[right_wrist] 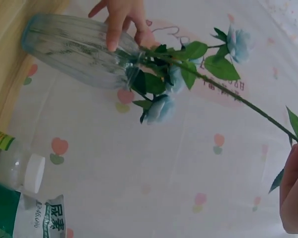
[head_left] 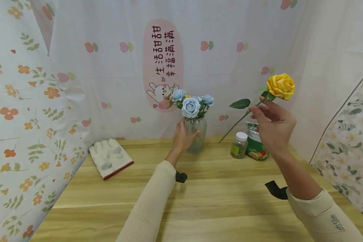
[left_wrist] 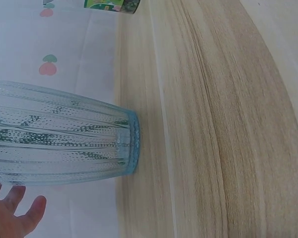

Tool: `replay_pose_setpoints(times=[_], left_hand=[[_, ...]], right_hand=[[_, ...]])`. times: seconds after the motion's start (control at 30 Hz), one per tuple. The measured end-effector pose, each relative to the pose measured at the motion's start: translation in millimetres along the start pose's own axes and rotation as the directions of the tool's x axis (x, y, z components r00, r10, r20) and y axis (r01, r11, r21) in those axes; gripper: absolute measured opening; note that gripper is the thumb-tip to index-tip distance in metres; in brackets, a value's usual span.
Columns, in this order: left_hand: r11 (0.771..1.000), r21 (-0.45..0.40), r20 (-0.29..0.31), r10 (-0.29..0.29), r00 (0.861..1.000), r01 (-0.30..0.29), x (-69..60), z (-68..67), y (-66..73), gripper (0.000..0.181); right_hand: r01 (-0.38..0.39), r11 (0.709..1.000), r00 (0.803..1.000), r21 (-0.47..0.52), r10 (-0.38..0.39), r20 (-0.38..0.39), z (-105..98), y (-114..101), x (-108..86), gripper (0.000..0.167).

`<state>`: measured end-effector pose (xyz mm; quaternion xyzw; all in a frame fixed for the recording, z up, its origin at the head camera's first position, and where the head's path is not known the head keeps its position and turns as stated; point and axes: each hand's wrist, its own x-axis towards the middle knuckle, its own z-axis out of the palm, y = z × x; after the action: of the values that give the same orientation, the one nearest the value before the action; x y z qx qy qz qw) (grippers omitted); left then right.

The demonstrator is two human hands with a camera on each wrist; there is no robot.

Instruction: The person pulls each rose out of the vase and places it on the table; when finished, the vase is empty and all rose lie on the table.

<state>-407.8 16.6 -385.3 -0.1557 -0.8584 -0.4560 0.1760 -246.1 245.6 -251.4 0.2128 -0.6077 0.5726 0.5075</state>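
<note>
Vividly yellow rose (head_left: 280, 86), slim green stem (head_left: 234, 127), ribbed glass vase (left_wrist: 64, 136)

The big rose (head_left: 280, 86) is showing bright yellow petals, while the roses (head_left: 191, 107) in the vase (head_left: 196, 147) are showing pale blue. The vase is presenting bluish glass with lines and small dots. The table (head_left: 217, 201) is displaying yellowish-brown wood grain. The glove (head_left: 112, 158) is carrying grey patches on cream and a red edge. The back curtain (head_left: 109, 74) is bearing pink-and-green, fruit-like prints on white.
</note>
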Motion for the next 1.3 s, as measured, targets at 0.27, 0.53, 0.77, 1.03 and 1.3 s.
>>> replay_pose_setpoints(times=[0.27,0.53,0.77,1.03,1.3], left_hand=[[1.000,0.005,0.006,0.005,1.000,-0.005,1.0,-3.1,0.2,0.091],[1.000,0.014,0.016,0.011,1.000,-0.011,0.4,-2.2,2.0,0.091],[1.000,0.005,0.016,0.024,1.000,-0.024,-1.0,-1.1,3.9,0.091],[1.000,0.002,0.025,-0.003,1.000,0.003,-1.6,-0.3,0.7,0.091],[1.000,0.014,0.024,-0.019,1.000,0.018,-2.0,-0.4,-0.3,0.091]], right_hand=[[-0.119,0.993,0.980,-0.001,0.118,0.157,-12.5,-4.8,-24.6,0.027],[-0.326,0.906,0.873,-0.272,0.398,0.281,-30.2,-1.9,-50.7,0.029],[-0.413,0.829,0.748,-0.377,0.545,0.378,-43.3,11.8,-71.2,0.042],[-0.524,0.718,0.594,-0.458,0.694,0.408,-56.5,30.0,-87.9,0.051],[-0.613,0.620,0.458,-0.490,0.784,0.419,-72.8,58.2,-97.1,0.058]])
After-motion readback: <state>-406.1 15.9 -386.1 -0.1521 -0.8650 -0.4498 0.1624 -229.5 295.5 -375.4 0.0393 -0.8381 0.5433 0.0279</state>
